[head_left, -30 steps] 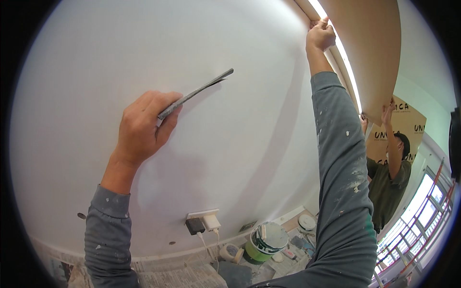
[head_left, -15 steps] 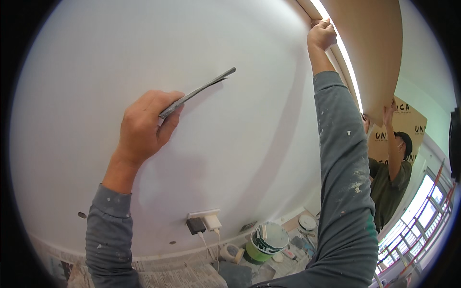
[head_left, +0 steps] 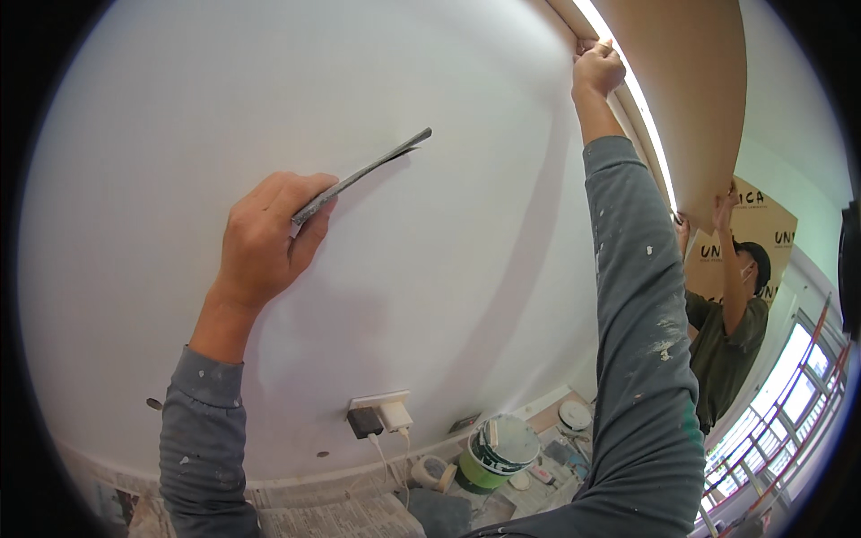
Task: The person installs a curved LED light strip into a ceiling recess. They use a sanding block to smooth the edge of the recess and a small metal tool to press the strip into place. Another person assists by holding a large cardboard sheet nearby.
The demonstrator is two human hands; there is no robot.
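Observation:
My left hand (head_left: 260,238) is closed on a thin dark-grey strip (head_left: 381,169), seen nearly edge-on, in front of the white wall (head_left: 404,269). The strip slants up to the right and splits into two layers at its far end. At the upper right my raised right hand (head_left: 599,72) is closed, its curled fingers at the narrow ledge beside a glowing light strip (head_left: 644,103). Whatever those fingers pinch, if anything, is hidden. A long brown panel (head_left: 686,99) runs along the light's other side.
A person (head_left: 731,341) reaches up to the panel's near end. Low along the wall are a socket with plugs (head_left: 381,417), a green-and-white bucket (head_left: 489,457), a roll of tape (head_left: 433,472) and newspaper (head_left: 332,518). A red-railed ladder (head_left: 803,394) stands by the window.
My left hand and the grey strip have shifted slightly left. My right hand stays at the ledge, and the other person's hands remain on the panel.

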